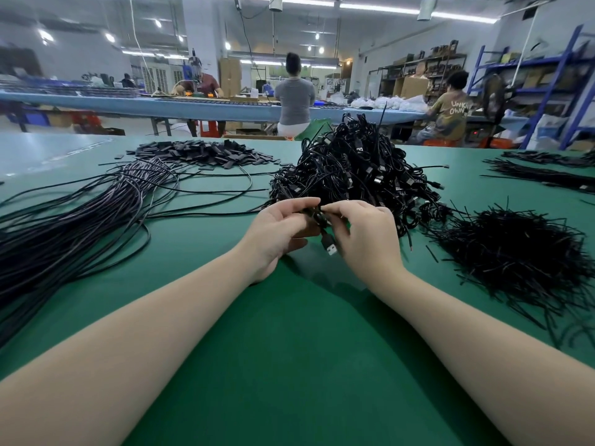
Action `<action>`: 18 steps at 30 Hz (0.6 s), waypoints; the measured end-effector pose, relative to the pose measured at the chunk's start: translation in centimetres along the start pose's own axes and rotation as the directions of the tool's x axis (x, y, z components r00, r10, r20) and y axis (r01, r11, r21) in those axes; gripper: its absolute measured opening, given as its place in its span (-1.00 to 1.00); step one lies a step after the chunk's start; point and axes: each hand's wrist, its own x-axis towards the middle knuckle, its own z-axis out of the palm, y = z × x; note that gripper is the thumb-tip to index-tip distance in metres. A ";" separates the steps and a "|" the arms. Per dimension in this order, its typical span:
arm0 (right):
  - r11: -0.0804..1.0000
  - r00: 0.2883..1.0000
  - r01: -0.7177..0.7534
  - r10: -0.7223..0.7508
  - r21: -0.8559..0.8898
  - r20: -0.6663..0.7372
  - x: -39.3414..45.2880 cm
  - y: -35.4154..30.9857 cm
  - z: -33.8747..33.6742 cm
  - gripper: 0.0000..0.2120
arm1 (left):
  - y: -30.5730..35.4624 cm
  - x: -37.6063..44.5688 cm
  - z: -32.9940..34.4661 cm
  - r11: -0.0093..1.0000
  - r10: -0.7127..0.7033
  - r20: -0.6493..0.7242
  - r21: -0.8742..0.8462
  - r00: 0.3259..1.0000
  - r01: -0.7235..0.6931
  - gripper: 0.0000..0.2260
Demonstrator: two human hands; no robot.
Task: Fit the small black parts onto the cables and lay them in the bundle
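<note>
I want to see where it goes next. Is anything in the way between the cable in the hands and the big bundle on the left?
Nothing visible. Only bare green table lies between the cable and the bundle.

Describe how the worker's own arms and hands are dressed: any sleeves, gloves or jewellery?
Both forearms are bare as far as the picture shows, with no sleeves in view. The left hand and right hand wear no gloves; no rings, watch or wristbands show.

"UNK… OWN" on seated person's shirt [452, 112]
</note>
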 end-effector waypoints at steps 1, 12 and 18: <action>1.000 1.000 -0.003 0.003 0.005 -0.012 0.0 0.0 0.0 -0.87 | -0.2 0.0 0.0 0.999 0.035 0.001 0.035 0.999 -0.035 -0.72; 1.000 0.994 0.019 -0.021 -0.019 -0.108 0.0 -0.2 -0.4 -0.90 | -0.7 0.1 0.2 0.959 0.217 -0.065 0.202 0.974 -0.201 -0.97; 0.965 0.957 0.179 -0.216 -0.191 -0.192 0.0 -0.4 -0.3 -0.94 | 0.4 0.0 0.0 0.987 -0.097 -0.062 -0.135 0.993 0.088 -0.81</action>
